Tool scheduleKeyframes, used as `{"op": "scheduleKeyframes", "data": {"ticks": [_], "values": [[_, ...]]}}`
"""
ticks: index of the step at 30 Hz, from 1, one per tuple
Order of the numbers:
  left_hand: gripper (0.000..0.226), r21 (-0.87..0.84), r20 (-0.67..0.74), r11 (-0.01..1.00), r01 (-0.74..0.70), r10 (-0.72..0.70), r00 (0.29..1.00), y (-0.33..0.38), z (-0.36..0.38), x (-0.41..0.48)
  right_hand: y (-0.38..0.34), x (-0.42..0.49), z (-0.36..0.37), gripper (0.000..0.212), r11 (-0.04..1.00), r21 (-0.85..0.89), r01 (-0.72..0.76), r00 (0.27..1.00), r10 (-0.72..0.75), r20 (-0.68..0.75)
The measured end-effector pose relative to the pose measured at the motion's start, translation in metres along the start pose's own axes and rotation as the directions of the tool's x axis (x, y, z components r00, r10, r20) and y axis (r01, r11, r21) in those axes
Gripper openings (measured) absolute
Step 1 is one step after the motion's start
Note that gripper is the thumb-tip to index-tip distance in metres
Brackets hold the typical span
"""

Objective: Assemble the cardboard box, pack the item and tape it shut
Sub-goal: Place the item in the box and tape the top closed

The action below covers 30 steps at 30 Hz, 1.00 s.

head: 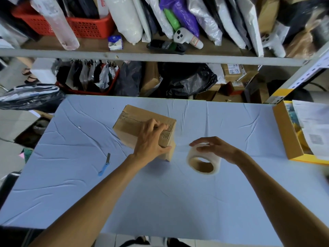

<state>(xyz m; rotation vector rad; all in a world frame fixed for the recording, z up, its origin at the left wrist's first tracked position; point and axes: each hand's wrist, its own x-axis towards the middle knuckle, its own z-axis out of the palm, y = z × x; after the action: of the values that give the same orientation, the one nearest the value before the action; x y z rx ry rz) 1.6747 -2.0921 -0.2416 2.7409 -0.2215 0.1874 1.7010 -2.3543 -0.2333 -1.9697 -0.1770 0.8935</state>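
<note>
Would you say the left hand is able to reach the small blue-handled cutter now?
Probably yes: the small blue-handled cutter lies uncovered on the pale blue table cover, nothing between it and the left hand, though that hand grips the brown cardboard box and must let go first.

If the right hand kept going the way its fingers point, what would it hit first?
Probably the cardboard box, at the near corner that the left hand grips. The right hand, holding the tape roll, points that way across a short gap; depth is uncertain.
</note>
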Motion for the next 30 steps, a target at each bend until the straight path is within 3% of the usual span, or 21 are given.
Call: {"op": "scheduleKeyframes", "data": {"ticks": [7, 15, 21, 25, 28, 30], "values": [[0.070, -0.006, -0.010, 1.000, 0.007, -0.007, 1.000, -0.003, 0.000, -0.003, 0.004, 0.025, 0.011, 0.019, 0.973, -0.191, -0.128, 0.990, 0.115, -0.079], [0.066, -0.031, -0.016, 0.999, 0.031, -0.031, 0.999, 0.003, 0.000, 0.002, 0.003, 0.016, 0.017, 0.023, 0.961, -0.233, -0.149, 0.984, 0.122, -0.127], [0.079, -0.059, 0.054, 0.998, -0.008, 0.012, 0.998, 0.002, -0.007, -0.002, 0.001, 0.014, 0.015, 0.017, 0.973, -0.209, -0.093, 0.982, 0.055, -0.183], [0.057, -0.148, 0.114, 0.989, 0.016, 0.001, 0.994, 0.006, -0.024, -0.003, -0.001, 0.020, 0.017, 0.009, 0.968, -0.235, -0.090, 0.986, 0.053, -0.159], [0.041, -0.274, -0.099, 0.961, -0.022, -0.006, 0.995, 0.002, -0.033, -0.014, -0.001, 0.022, 0.018, 0.009, 0.969, -0.234, -0.074, 0.985, 0.034, -0.168], [0.028, -0.342, -0.306, 0.940, -0.001, -0.110, 0.946, -0.006, -0.030, -0.029, 0.000, 0.021, 0.019, 0.013, 0.970, -0.232, -0.069, 0.985, 0.029, -0.171]]}}
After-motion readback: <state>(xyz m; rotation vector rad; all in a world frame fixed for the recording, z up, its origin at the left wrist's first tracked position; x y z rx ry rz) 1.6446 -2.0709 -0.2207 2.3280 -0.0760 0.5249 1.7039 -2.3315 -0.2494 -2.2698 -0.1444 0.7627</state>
